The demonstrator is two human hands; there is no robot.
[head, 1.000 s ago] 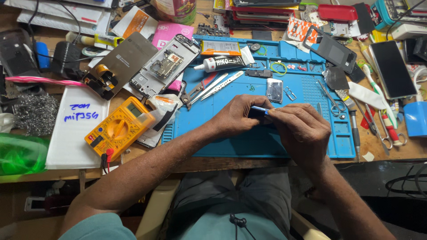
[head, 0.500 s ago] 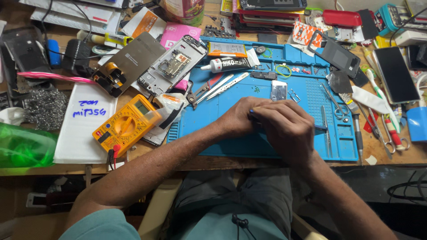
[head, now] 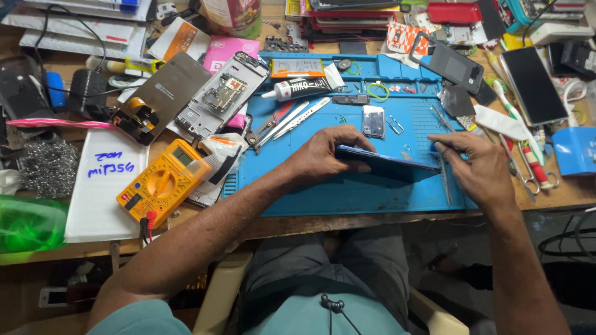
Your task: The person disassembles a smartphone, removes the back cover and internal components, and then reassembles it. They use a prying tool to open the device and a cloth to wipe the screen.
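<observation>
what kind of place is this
Most likely a phone repair bench: a yellow multimeter, an opened phone frame and tweezers lie around a blue work mat.

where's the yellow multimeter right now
In the head view, the yellow multimeter lies left of the blue work mat, beside the white padded envelope and below the opened phone frame, away from both hands.

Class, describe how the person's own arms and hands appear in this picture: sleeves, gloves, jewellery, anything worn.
Both arms are bare from the elbow down; no sleeves reach the forearms. The left hand and right hand wear no gloves, and no watch, bracelet or ring shows. A light teal shirt covers the body and left shoulder, and a dark earphone cable hangs at the chest.
</observation>
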